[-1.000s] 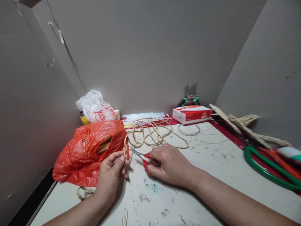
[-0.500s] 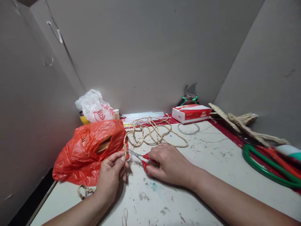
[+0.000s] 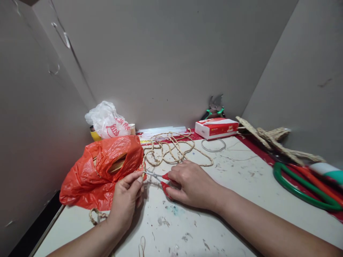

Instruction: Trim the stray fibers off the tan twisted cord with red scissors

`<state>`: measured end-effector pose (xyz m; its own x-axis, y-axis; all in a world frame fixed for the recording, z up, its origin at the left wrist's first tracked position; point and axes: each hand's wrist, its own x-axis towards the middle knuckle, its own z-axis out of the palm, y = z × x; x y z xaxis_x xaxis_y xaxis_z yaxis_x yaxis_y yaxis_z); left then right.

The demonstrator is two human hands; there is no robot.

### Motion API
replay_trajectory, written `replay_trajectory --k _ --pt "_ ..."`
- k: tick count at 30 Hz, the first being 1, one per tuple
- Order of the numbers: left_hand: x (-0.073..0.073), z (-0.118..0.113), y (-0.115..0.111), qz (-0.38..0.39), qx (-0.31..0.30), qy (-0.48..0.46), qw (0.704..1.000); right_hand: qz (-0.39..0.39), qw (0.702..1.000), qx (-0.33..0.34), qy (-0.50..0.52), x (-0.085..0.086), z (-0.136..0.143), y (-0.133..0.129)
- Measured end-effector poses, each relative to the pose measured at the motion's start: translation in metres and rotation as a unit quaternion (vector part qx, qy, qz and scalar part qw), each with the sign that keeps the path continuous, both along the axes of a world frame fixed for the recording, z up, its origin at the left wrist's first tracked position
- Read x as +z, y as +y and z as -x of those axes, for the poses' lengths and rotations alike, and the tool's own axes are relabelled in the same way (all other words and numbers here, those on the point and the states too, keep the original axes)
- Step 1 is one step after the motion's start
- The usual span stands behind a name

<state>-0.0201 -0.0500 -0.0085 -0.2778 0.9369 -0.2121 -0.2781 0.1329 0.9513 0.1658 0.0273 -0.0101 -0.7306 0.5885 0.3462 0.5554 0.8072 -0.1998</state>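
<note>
Between thumb and fingers, my left hand (image 3: pixel 128 192) pinches a braided straw cord (image 3: pixel 182 157) near the middle of the table. The cord runs up from those fingers and lies in loose loops behind my hands. My right hand (image 3: pixel 189 184) is closed on the red handles of small scissors (image 3: pixel 164 185). Their blades are parted and point left, with the tips at the cord just above my left fingertips. Another piece of braided cord (image 3: pixel 93 217) shows beside my left wrist.
An orange-red plastic bag (image 3: pixel 88 182) holding wooden pieces lies at left, with a white bag (image 3: pixel 107 119) behind. A tissue box (image 3: pixel 217 129), wire coil (image 3: pixel 213 145) and pruning shears (image 3: pixel 215 107) are at the back. Green-handled cutters (image 3: pixel 284 182) lie right.
The scissor tips have shifted slightly and now meet the cord at my left fingertips. My hands stay almost where they were, and the view has turned slightly.
</note>
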Motion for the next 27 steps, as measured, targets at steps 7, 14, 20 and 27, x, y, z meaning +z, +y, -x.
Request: replay_trajectory --k 7,14,20,27 --pt "0.0019 -0.0005 -0.0015 -0.007 0.014 0.010 1.000 -0.026 0.999 -0.007 -0.037 0.0042 -0.0007 -0.0022" --pt "0.0021 0.0000 -0.0012 -0.008 0.021 0.015 1.000 -0.036 0.998 -0.002 -0.060 0.0065 -0.0005 -0.0023" --pt "0.0011 -0.0005 -0.0023 -0.007 0.009 0.017 1.000 -0.014 0.999 -0.004 -0.045 0.0078 -0.0001 -0.0054" --pt "-0.0012 0.0012 0.0005 -0.016 0.000 0.009 1.000 0.000 0.999 0.019 -0.050 0.0087 0.0006 -0.0057"
